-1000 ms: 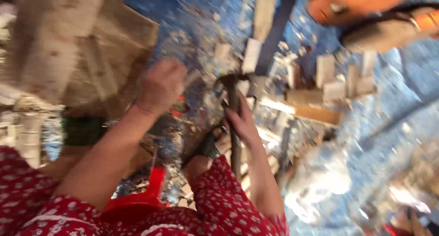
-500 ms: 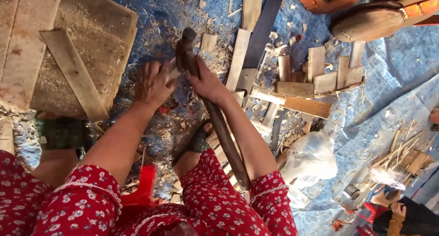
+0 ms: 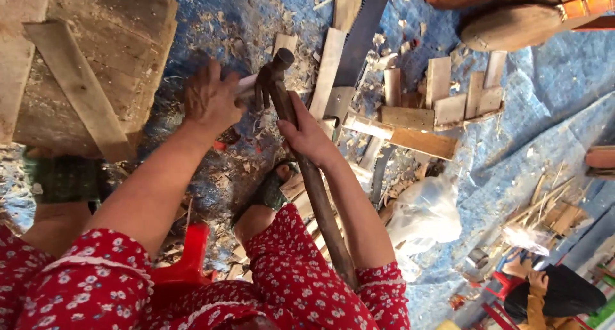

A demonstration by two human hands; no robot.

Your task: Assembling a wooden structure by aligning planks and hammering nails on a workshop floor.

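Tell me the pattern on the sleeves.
The sleeves are red with small white flowers, seen best in the head view.

The hammer had a dark, dull metal head and a long handle of rough, weathered brown wood. The pale stick beside it looked like smooth, freshly cut wood. The saw blade was matt grey metal. Raw, dusty offcuts and shavings lay on a blue woven plastic tarp. The sleeves were soft red printed cloth.
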